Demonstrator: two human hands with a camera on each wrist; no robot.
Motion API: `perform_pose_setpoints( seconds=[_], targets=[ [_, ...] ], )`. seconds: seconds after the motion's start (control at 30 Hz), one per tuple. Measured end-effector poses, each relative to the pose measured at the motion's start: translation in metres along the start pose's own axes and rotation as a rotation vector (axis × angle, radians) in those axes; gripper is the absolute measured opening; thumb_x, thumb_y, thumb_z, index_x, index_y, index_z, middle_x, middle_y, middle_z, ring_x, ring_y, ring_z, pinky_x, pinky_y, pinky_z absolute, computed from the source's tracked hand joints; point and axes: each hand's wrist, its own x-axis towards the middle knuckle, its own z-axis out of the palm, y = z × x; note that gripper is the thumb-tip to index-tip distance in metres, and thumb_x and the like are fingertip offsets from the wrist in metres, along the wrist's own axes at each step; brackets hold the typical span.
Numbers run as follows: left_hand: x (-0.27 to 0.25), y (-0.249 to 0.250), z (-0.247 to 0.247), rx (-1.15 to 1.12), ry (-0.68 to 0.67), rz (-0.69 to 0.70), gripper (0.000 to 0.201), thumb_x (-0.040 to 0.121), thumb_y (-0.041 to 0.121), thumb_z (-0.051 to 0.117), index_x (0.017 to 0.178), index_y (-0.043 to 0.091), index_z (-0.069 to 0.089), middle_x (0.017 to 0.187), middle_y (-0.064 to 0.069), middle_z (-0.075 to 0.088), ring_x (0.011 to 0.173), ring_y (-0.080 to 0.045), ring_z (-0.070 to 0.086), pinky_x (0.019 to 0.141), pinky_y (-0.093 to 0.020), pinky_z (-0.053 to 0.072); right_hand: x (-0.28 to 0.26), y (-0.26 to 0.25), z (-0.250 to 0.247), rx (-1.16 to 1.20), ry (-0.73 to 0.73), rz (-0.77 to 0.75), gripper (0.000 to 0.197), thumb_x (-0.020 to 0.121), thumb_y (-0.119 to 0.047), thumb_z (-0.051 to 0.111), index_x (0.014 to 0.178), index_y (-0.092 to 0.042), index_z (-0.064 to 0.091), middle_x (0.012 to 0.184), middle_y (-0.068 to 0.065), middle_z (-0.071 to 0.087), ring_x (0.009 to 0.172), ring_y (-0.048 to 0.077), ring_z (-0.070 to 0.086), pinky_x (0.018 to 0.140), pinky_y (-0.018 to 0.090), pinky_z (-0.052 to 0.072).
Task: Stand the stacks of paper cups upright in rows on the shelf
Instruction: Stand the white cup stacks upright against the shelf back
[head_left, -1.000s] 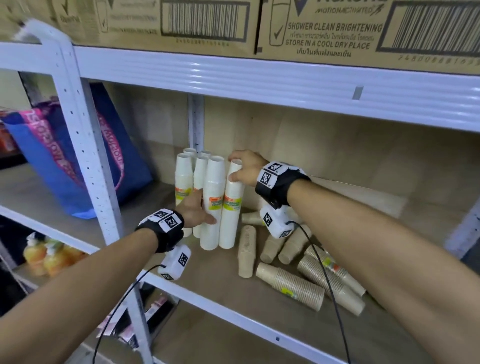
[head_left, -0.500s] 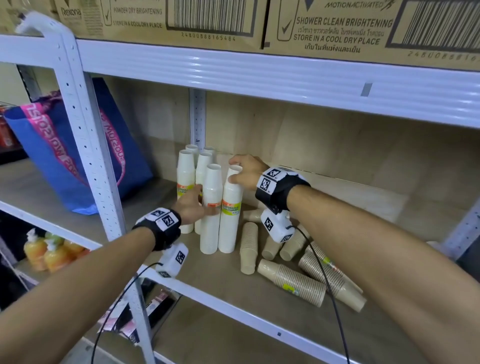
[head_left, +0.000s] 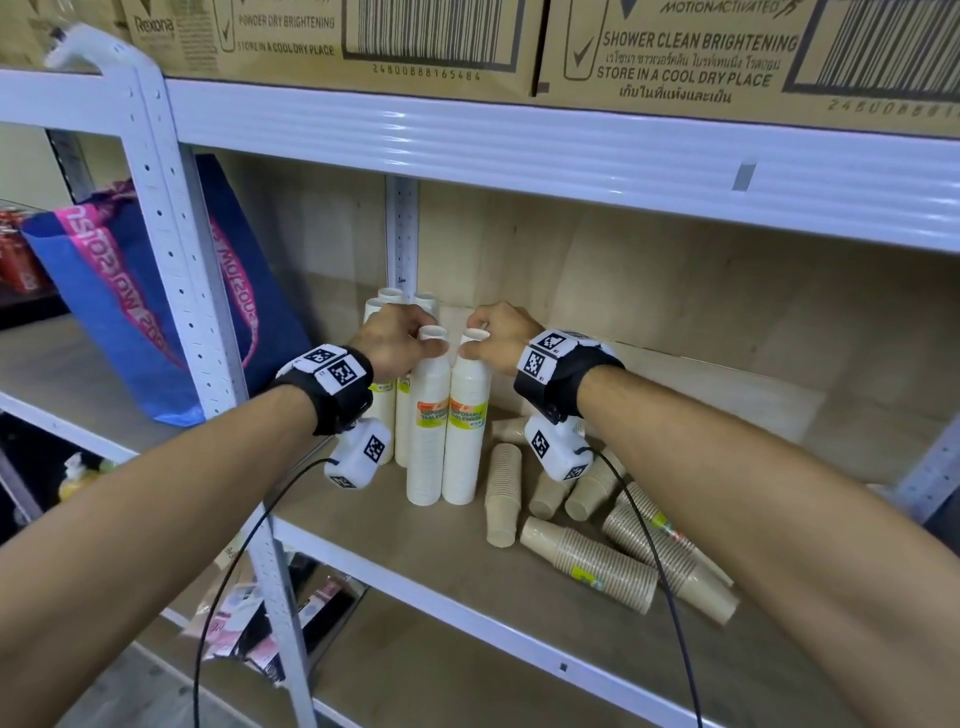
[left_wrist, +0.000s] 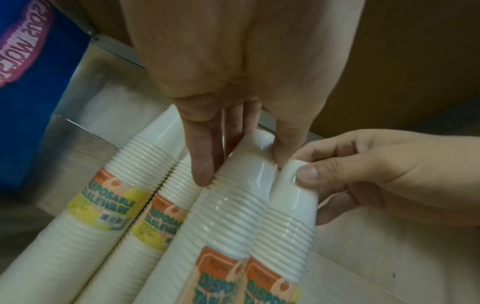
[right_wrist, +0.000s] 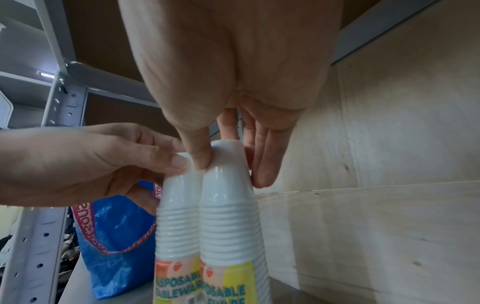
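Two front white cup stacks: left one (head_left: 427, 426), right one (head_left: 467, 421), upright, touching, on the shelf (head_left: 395, 540) just in front of the other white stacks (head_left: 384, 405). Both forearms reach in level. Left hand (head_left: 395, 340) pinches the left stack's top; right hand (head_left: 501, 338) pinches the right stack's top. Brown cup stacks (head_left: 587, 566) lie flat right of them. Blue bag (head_left: 130, 291) well left.

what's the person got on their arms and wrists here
Both forearms are bare, no sleeves. The left hand and right hand each sit ahead of a black wrist strap topped with white square black-patterned marker tags. Under each wrist hangs a white camera box with the same tags, trailing a thin black cable.
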Motion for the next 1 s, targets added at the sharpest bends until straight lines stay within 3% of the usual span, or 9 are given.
perform_pose_setpoints(
  seconds=[0.2,0.33,0.4,0.53,0.73,0.9,1.0],
  targets=[
    [0.000,0.005,-0.006,-0.030,-0.042,0.029,0.020,0.087,0.019,0.071,0.101,0.005,0.071,0.103,-0.013,0.071,0.098,-0.030,0.066,0.087,-0.048,0.056,-0.003,-0.004,-0.003,0.025,0.013,-0.011,0.022,0.082,-0.025,0.074,0.099,-0.013,0.067,0.096,0.001,0.062,0.084,0.019,0.058,0.057,0.022,0.037],
    [0.004,0.002,-0.021,-0.068,-0.026,-0.019,0.017,0.084,0.019,0.074,0.101,0.015,0.073,0.104,-0.003,0.072,0.097,-0.022,0.068,0.086,-0.042,0.058,0.003,-0.013,-0.003,0.044,0.018,-0.033,0.021,0.082,-0.024,0.073,0.098,-0.013,0.067,0.095,0.000,0.061,0.084,0.018,0.057,0.056,0.022,0.038],
    [0.005,0.000,-0.030,-0.067,-0.025,-0.033,0.023,0.085,0.017,0.073,0.107,0.011,0.072,0.105,-0.006,0.071,0.097,-0.023,0.068,0.085,-0.041,0.059,0.006,-0.020,-0.002,0.052,0.027,-0.044,0.023,0.081,-0.025,0.074,0.099,-0.012,0.067,0.093,-0.001,0.060,0.083,0.017,0.056,0.056,0.021,0.037],
    [0.005,-0.011,-0.052,-0.068,-0.022,-0.044,0.020,0.081,0.015,0.076,0.101,0.014,0.074,0.102,-0.004,0.073,0.096,-0.021,0.069,0.082,-0.044,0.060,0.010,-0.034,0.003,0.100,0.035,-0.101,0.022,0.081,-0.022,0.073,0.097,-0.008,0.067,0.087,-0.015,0.052,0.086,0.011,0.052,0.056,0.017,0.034],
    [0.000,-0.025,-0.069,-0.085,0.021,-0.087,0.024,0.083,0.009,0.073,0.107,0.012,0.071,0.104,-0.005,0.071,0.096,-0.021,0.068,0.073,-0.035,0.059,0.021,-0.055,0.023,0.063,0.044,-0.093,0.029,0.079,-0.029,0.074,0.101,-0.012,0.066,0.106,0.005,0.067,0.095,0.024,0.062,0.074,0.029,0.048],
    [-0.002,-0.041,-0.071,-0.058,0.031,-0.119,0.021,0.082,0.014,0.074,0.103,0.014,0.072,0.103,-0.004,0.072,0.098,-0.022,0.068,0.085,-0.043,0.058,0.023,-0.060,0.036,0.052,0.019,-0.116,0.026,0.081,-0.028,0.072,0.099,-0.010,0.067,0.103,0.009,0.068,0.093,0.026,0.063,0.069,0.028,0.044],
    [-0.002,-0.042,-0.071,-0.062,0.040,-0.120,0.020,0.082,0.014,0.074,0.103,0.014,0.072,0.101,-0.004,0.072,0.097,-0.022,0.068,0.086,-0.044,0.058,0.027,-0.059,0.041,0.039,0.017,-0.120,0.025,0.080,-0.028,0.072,0.098,-0.012,0.066,0.102,0.008,0.067,0.093,0.026,0.062,0.069,0.027,0.042]
  ],
)
